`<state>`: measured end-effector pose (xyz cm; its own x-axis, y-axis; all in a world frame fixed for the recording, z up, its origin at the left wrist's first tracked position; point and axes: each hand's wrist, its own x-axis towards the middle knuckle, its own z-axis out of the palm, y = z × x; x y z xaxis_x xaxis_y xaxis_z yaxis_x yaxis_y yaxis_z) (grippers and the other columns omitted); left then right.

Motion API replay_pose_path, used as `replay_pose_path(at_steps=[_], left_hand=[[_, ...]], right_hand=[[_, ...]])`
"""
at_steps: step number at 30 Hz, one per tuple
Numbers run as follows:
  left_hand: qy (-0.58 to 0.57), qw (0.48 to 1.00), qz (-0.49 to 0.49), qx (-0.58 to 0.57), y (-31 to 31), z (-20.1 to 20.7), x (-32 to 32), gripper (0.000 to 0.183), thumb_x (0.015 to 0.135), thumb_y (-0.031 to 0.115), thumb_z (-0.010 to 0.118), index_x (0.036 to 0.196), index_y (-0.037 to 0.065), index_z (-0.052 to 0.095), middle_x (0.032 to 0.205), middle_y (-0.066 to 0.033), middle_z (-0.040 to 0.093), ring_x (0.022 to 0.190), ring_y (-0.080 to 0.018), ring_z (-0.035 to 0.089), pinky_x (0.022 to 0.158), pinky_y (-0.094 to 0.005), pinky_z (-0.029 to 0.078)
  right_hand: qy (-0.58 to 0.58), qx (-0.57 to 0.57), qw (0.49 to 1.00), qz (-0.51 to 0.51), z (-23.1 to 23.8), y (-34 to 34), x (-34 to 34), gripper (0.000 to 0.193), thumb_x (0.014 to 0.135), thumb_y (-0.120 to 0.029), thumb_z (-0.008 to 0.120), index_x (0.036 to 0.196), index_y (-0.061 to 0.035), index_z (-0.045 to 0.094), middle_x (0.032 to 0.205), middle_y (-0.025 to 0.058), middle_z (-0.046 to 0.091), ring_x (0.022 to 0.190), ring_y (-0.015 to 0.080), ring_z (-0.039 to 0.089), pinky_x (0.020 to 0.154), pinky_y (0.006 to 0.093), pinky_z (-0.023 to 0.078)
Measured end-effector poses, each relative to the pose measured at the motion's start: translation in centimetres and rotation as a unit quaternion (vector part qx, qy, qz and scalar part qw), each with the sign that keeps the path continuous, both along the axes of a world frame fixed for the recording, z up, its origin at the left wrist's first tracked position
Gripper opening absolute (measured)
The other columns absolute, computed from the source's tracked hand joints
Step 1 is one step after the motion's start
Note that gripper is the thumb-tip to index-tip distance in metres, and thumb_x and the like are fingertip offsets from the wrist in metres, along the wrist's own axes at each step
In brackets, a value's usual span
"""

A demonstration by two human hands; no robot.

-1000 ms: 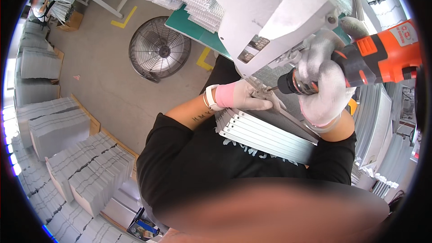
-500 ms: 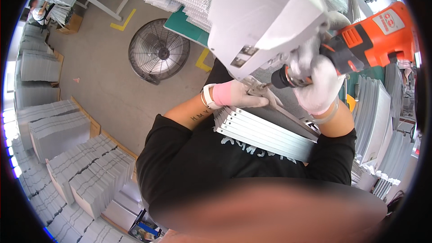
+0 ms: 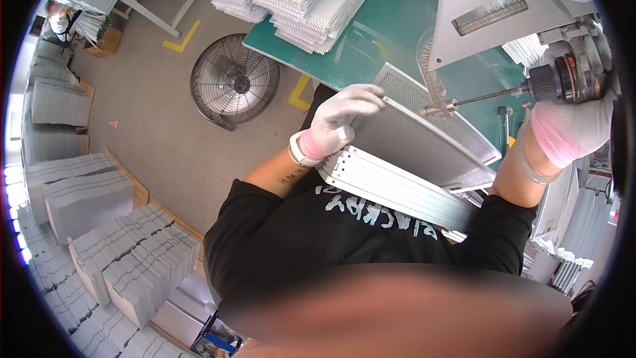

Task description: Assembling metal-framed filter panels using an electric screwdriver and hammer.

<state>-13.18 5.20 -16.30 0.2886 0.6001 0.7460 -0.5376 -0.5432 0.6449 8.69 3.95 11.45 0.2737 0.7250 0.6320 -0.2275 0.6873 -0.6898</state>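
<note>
While the left hand (image 3: 334,122) in the head view bends its gloved fingers over the left corner of a tilted mesh panel (image 3: 417,138), whether it pinches the frame I cannot tell. Closed around the drill (image 3: 545,83), the gloved right hand (image 3: 573,129) points its long bit (image 3: 490,97) leftward above the panel, which stands between a stack of pale bars (image 3: 404,182) near the shirt (image 3: 285,238) and the green table (image 3: 377,33).
</note>
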Motion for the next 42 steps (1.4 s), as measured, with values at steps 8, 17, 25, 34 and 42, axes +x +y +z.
replay_pose_path(at_steps=[8, 17, 25, 34, 42], left_hand=[[0.031, 0.922, -0.361, -0.138, -0.5, -0.8, -2.1, 0.052, 0.09, 0.052, 0.067, 0.112, 0.006, 0.074, 0.114, -0.0207, 0.067, 0.104, -0.0257, 0.063, 0.09, -0.0358, 0.049], [-0.008, 0.851, -0.495, -0.174, -1.2, -0.4, -0.1, 0.05, 0.096, 0.05, 0.06, 0.102, 0.002, 0.071, 0.12, -0.0196, 0.065, 0.118, -0.0338, 0.061, 0.101, -0.0446, 0.048], [-0.075, 0.865, -0.438, -0.232, -2.1, -2.1, 0.0, 0.044, 0.093, 0.041, 0.069, 0.103, -0.001, 0.068, 0.107, -0.0162, 0.069, 0.107, -0.0351, 0.068, 0.095, -0.0483, 0.053], [-0.061, 0.848, -0.428, -0.305, -2.4, -1.1, -0.5, 0.041, 0.09, 0.03, 0.074, 0.111, -0.005, 0.067, 0.104, -0.0208, 0.071, 0.108, -0.0434, 0.065, 0.093, -0.0573, 0.052], [-0.045, 0.869, -0.408, -0.277, -2.4, -2.2, -0.6, 0.045, 0.094, 0.034, 0.068, 0.12, -0.002, 0.063, 0.112, -0.0198, 0.069, 0.106, -0.0356, 0.068, 0.092, -0.0516, 0.056]], right_hand=[[0.0, 0.002, 0.999, -0.042, -0.3, -0.5, 0.6, 0.019, 0.096, -0.031, 0.063, 0.093, -0.0125, 0.061, 0.076, -0.0029, 0.057, 0.067, 0.0089, 0.057, 0.059, 0.0227, 0.047], [0.183, -0.034, 0.957, -0.221, -0.5, -2.9, -3.2, 0.025, 0.097, -0.027, 0.063, 0.116, -0.0119, 0.061, 0.084, -0.0011, 0.061, 0.071, 0.009, 0.058, 0.065, 0.0211, 0.051], [0.071, -0.048, 0.983, 0.159, -4.7, -3.6, -3.0, 0.027, 0.096, -0.033, 0.048, 0.089, -0.008, 0.056, 0.071, 0.0017, 0.06, 0.057, 0.0086, 0.056, 0.071, 0.0265, 0.053], [0.051, -0.076, 0.989, 0.117, -5.8, -3.8, -5.0, 0.053, 0.099, -0.02, 0.046, 0.144, 0.006, 0.034, 0.084, 0.0027, 0.058, 0.064, 0.0026, 0.05, 0.055, 0.0167, 0.043], [0.004, -0.118, 0.987, 0.113, -6.5, -4.9, -7.3, 0.043, 0.089, -0.011, 0.044, 0.132, -0.0091, 0.045, 0.079, 0.0003, 0.053, 0.058, 0.0101, 0.045, 0.053, 0.0228, 0.042]])
